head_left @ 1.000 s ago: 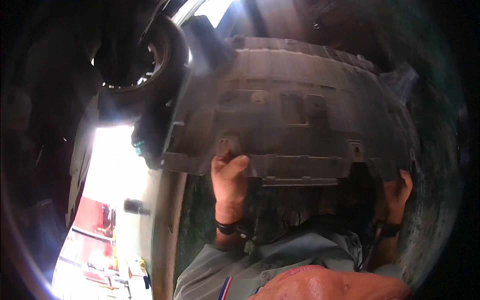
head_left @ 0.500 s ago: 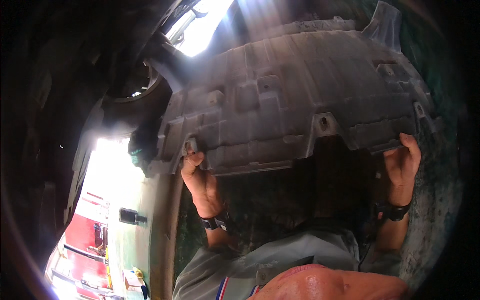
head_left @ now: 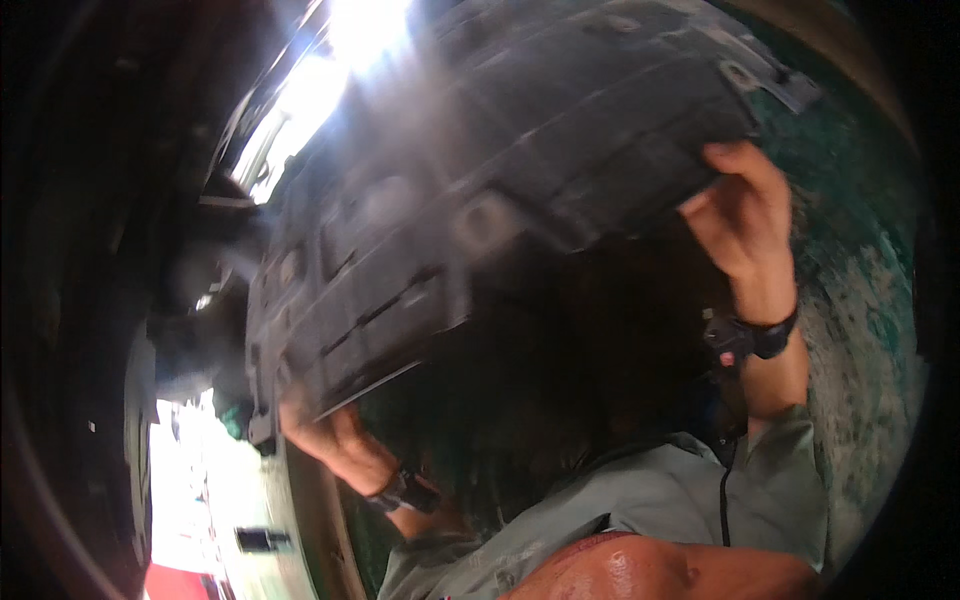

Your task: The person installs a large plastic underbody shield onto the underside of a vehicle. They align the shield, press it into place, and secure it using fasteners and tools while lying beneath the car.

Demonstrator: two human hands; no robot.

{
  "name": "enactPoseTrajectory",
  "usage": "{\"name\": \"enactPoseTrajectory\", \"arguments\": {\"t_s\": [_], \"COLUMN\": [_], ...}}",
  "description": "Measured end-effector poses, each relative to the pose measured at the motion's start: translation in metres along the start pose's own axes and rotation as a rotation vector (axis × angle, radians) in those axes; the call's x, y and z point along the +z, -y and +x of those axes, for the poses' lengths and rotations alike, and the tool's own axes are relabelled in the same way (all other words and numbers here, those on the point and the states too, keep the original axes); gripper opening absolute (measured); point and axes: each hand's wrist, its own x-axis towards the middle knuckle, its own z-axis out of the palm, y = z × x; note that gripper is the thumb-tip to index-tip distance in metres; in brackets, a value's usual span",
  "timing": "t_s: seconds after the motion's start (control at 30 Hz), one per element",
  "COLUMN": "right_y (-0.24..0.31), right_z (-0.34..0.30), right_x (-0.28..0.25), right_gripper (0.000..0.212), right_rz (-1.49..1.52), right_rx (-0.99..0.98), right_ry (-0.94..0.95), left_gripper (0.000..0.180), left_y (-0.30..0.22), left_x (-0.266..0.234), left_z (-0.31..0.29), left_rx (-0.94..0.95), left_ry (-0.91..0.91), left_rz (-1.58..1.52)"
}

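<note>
A large dark grey ribbed plastic panel, like a vehicle's underbody shield (head_left: 400, 255), spans the upper middle of the head view, slanting from lower left to upper right. My left hand (head_left: 325, 435) grips its lower left edge, the fingers partly hidden and blurred. My right hand (head_left: 742, 215) is closed on the edge near the right end, thumb against the panel's face. The near edge has notches and mounting tabs with holes. Both wrists wear dark bands.
Dark vehicle parts (head_left: 180, 270) crowd the left side. Bright light comes through a gap (head_left: 300, 95) at the top. A worn green wall or surface (head_left: 850, 290) lies to the right. At the lower left, a small black cylindrical object (head_left: 262, 540) is on a pale surface.
The panel has tilted, its left end dropping toward me and its right end rising. My left hand moved down and left, my right hand up and left. The view has also shifted.
</note>
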Motion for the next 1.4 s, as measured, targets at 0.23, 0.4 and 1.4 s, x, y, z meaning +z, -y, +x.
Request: {"name": "enactPoseTrajectory", "arguments": {"t_s": [0.23,0.4,1.4], "right_y": [0.039,0.044,0.125], "right_z": [0.030,0.059,0.077], "right_x": [0.053,0.058,0.124], "right_gripper": [0.010,0.011,0.024], "right_rz": [0.236,0.011,-0.167], "right_rx": [0.206,0.006,0.039], "right_ry": [0.124,0.103,-0.121], "left_gripper": [0.061,0.056,0.047], "left_y": [-0.002,0.011,0.005], "left_x": [-0.004,-0.002,0.006], "left_z": [0.016,0.046,0.079], "left_rx": [-0.140,-0.163,-0.365], "left_ry": [0.312,0.384,0.713], "left_rz": [-0.292,-0.370,-0.511]}}
